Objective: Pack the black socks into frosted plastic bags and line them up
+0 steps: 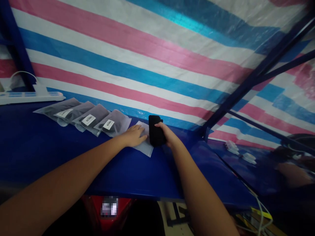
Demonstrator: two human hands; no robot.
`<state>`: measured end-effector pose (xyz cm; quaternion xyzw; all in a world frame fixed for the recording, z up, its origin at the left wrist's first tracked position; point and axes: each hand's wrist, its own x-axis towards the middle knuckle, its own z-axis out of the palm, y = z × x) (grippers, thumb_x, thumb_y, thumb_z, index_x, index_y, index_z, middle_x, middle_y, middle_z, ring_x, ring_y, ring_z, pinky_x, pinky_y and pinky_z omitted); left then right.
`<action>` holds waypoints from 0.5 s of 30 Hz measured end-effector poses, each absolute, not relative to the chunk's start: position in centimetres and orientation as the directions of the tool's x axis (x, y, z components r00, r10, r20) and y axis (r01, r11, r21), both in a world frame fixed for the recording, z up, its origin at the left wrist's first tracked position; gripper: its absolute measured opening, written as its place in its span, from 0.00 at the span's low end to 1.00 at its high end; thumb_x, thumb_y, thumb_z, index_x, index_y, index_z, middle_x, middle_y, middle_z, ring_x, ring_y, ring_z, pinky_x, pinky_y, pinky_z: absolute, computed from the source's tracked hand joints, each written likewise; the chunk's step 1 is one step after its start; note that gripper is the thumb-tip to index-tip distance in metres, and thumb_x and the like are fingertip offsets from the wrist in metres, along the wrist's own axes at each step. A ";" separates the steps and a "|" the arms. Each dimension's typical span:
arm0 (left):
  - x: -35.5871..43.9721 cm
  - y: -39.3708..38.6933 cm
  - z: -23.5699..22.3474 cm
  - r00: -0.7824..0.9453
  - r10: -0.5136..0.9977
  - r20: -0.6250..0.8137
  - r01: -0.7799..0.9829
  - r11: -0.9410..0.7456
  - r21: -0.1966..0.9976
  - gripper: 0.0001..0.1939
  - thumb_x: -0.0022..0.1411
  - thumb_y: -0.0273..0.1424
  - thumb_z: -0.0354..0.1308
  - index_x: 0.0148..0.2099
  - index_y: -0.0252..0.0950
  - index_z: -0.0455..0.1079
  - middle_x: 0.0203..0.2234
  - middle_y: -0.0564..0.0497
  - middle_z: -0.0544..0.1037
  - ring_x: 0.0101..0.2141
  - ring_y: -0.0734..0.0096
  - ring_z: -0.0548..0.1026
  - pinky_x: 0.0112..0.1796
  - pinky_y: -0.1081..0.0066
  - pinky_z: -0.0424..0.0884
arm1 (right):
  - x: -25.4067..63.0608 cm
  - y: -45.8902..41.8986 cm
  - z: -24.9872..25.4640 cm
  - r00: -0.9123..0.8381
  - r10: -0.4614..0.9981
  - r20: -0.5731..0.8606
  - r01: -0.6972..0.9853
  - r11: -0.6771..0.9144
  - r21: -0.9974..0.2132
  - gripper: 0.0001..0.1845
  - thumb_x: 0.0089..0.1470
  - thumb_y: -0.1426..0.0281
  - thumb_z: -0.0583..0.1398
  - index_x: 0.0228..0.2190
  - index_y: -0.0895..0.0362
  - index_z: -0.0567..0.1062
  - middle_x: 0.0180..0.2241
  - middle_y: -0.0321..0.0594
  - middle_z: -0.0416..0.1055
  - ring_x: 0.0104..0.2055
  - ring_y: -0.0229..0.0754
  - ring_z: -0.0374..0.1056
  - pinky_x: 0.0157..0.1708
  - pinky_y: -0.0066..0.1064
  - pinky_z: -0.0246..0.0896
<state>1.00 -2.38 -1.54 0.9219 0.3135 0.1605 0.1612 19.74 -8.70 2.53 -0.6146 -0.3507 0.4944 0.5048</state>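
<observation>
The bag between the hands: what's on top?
The left hand covers part of the bag; a black object in the right hand overlaps its edge. What's underneath is hidden.

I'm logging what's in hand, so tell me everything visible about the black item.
The black item is oblong, taller than wide in view, with rounded corners, its surface matte and fabric-like. The right hand grips its right side, thumb across its face, at the right end of a pale bag; contact unclear.

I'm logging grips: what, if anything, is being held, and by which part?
The right hand holds a black item by its right edge, thumb over its face. The left hand lies on a pale bag.
</observation>
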 end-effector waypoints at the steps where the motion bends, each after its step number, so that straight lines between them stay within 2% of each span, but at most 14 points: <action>1: 1.0 -2.6 -1.5 0.755 0.628 0.187 0.528 -0.752 0.394 0.34 0.66 0.52 0.40 0.63 0.33 0.58 0.65 0.36 0.56 0.65 0.49 0.53 0.61 0.54 0.53 | 19.8 -8.6 2.5 0.280 0.926 -0.254 -0.058 -0.248 -0.967 0.18 0.47 0.60 0.62 0.37 0.60 0.74 0.31 0.46 0.75 0.27 0.45 0.72 0.25 0.33 0.68; 5: 1.2 -2.7 -1.9 0.764 0.610 0.209 0.522 -0.775 0.356 0.34 0.66 0.50 0.42 0.63 0.31 0.59 0.65 0.34 0.55 0.65 0.46 0.53 0.61 0.51 0.51 | 20.2 -8.5 2.3 0.284 0.927 -0.244 -0.036 -0.244 -0.969 0.18 0.47 0.60 0.62 0.37 0.59 0.74 0.32 0.46 0.75 0.27 0.44 0.71 0.24 0.32 0.68; 9: 1.1 -2.3 -1.8 0.756 0.582 0.301 0.475 -0.803 0.360 0.30 0.67 0.47 0.41 0.61 0.33 0.62 0.61 0.37 0.63 0.61 0.50 0.60 0.59 0.54 0.57 | 20.5 -8.4 2.0 0.235 0.932 -0.274 -0.032 -0.275 -0.961 0.18 0.46 0.60 0.62 0.37 0.59 0.74 0.32 0.45 0.76 0.27 0.45 0.71 0.24 0.33 0.68; 12: 0.9 -1.9 -1.4 0.709 0.584 0.395 0.450 -0.806 0.384 0.24 0.69 0.40 0.40 0.60 0.35 0.63 0.58 0.42 0.68 0.58 0.56 0.65 0.58 0.58 0.60 | 20.9 -8.3 1.8 0.143 0.934 -0.326 -0.047 -0.323 -0.945 0.19 0.47 0.59 0.61 0.39 0.58 0.74 0.32 0.46 0.76 0.29 0.46 0.72 0.26 0.34 0.69; 15: 0.8 -1.6 -1.5 0.738 0.547 0.395 0.413 -0.829 0.377 0.25 0.68 0.39 0.41 0.63 0.35 0.60 0.61 0.42 0.65 0.61 0.57 0.62 0.59 0.58 0.58 | 21.3 -8.4 1.7 0.009 0.930 -0.366 -0.057 -0.365 -0.929 0.19 0.48 0.60 0.60 0.40 0.58 0.73 0.35 0.48 0.77 0.32 0.47 0.73 0.31 0.36 0.71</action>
